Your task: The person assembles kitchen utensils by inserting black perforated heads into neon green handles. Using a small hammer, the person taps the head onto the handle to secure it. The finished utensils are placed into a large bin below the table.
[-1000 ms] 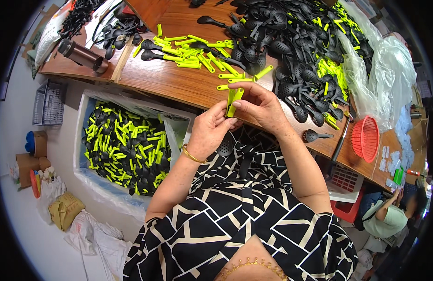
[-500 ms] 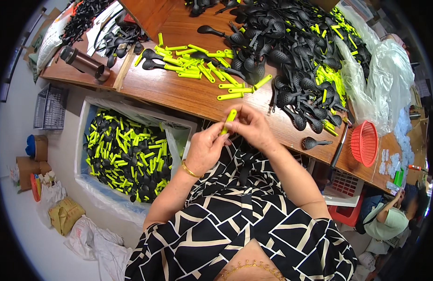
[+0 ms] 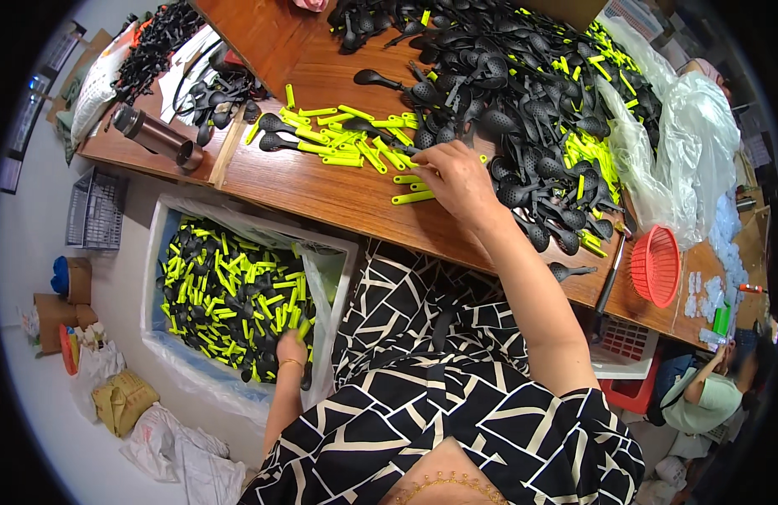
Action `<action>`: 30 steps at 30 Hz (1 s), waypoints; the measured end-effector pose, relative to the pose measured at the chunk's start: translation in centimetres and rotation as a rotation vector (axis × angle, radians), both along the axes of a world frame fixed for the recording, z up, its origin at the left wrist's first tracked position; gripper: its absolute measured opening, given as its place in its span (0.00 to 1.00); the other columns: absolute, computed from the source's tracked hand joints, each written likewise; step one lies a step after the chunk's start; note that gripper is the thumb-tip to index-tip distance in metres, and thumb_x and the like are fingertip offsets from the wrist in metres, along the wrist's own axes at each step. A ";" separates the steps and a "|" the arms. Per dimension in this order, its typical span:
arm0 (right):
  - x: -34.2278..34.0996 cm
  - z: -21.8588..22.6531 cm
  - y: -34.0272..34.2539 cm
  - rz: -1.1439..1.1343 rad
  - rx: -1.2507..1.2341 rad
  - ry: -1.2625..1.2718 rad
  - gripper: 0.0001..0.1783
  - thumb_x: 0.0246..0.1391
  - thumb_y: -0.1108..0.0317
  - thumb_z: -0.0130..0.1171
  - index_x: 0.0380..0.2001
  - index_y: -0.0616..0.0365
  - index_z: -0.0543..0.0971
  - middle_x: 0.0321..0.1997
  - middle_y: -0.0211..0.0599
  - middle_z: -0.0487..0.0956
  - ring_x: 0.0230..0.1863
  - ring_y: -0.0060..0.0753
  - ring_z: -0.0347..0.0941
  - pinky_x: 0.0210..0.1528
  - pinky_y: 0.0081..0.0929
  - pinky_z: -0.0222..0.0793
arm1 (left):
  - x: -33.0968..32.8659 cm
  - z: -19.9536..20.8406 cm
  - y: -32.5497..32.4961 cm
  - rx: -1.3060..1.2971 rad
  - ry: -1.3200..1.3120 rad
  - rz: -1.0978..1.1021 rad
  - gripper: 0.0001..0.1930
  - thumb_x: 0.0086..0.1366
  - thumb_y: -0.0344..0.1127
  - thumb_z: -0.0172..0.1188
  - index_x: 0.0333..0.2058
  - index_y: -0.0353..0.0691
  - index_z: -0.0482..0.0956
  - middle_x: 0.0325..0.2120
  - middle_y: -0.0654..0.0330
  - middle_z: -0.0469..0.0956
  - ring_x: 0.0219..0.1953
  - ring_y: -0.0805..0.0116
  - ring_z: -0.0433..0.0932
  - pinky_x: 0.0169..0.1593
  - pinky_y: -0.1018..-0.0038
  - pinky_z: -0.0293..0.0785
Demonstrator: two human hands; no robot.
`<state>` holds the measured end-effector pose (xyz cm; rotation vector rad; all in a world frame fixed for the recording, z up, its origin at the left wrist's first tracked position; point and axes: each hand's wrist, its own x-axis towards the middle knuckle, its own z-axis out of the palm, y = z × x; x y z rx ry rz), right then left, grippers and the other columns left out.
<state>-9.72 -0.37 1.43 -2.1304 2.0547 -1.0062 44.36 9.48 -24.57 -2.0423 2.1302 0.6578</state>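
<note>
My left hand [image 3: 293, 347] is low at the inner right side of the lined box [image 3: 157, 252], closed on a lime-handled black utensil [image 3: 303, 328]. Its lime end rises above my fingers; the black end shows below beside my wrist. Under and left of it lies a heap of lime-handled black utensils [image 3: 229, 295]. Over the table, my right hand [image 3: 458, 178] reaches among loose lime handles [image 3: 338, 143] and black spoons [image 3: 277, 141]. Its fingers are bent and drawn together at the handles; what lies between the fingertips is hidden.
A large heap of black slotted spoons and ladles [image 3: 532, 109] covers the table's right part. Beyond are clear plastic bags [image 3: 696, 143] and a red basket [image 3: 656, 265]. A brown flask [image 3: 157, 139] lies at the left. Another person [image 3: 700, 404] is at lower right.
My hands were together at the table edge around a lime handle. Now they are apart: the left has gone down left into the box, the right forward to the handles.
</note>
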 end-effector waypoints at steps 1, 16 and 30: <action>-0.2 -0.2 -0.4 -0.026 0.043 0.133 0.13 0.53 0.56 0.70 0.37 0.51 0.87 0.37 0.32 0.85 0.45 0.38 0.78 0.46 0.38 0.70 | 0.5 -1.0 0.7 0.254 -0.119 0.013 0.15 0.64 0.37 0.61 0.48 0.42 0.84 0.44 0.41 0.83 0.49 0.39 0.82 0.54 0.52 0.78; -1.9 -1.2 0.2 -0.011 0.209 0.227 0.08 0.56 0.63 0.64 0.39 0.49 0.83 0.39 0.32 0.83 0.50 0.38 0.75 0.55 0.40 0.60 | -27.4 23.6 -15.3 -0.435 1.052 -0.187 0.11 0.70 0.29 0.63 0.50 0.34 0.82 0.35 0.57 0.84 0.36 0.70 0.83 0.38 0.73 0.77; -4.9 -1.1 5.2 -0.062 -0.091 -0.086 0.08 0.55 0.66 0.70 0.37 0.51 0.84 0.41 0.28 0.83 0.49 0.35 0.77 0.63 0.41 0.58 | -40.5 24.4 -21.2 -0.627 0.547 -0.789 0.10 0.61 0.30 0.62 0.42 0.46 0.85 0.42 0.62 0.80 0.52 0.58 0.75 0.55 0.60 0.65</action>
